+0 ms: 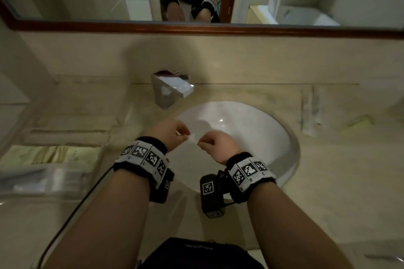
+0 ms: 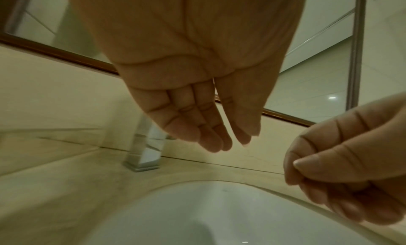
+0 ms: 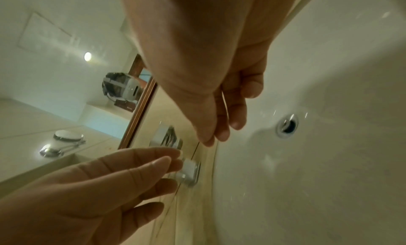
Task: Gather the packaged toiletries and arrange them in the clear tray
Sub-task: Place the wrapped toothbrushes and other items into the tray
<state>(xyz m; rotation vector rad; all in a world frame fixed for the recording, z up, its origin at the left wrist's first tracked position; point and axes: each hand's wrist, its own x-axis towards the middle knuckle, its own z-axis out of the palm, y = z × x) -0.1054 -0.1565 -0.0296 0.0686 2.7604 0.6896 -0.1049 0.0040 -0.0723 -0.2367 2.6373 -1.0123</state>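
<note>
My left hand and right hand hover close together over the white sink. In the left wrist view the left hand has straight fingers and holds nothing. In the right wrist view the right hand hangs with loosely curled fingers, and I see nothing in it. The clear tray sits blurred on the counter at the left and seems to hold wrapped items. Greenish packets lie just behind it. A long clear packet and a green packet lie on the counter to the right of the sink.
A chrome faucet stands behind the sink at the back left. A wood-framed mirror runs along the wall above the beige marble counter. The sink drain shows in the right wrist view.
</note>
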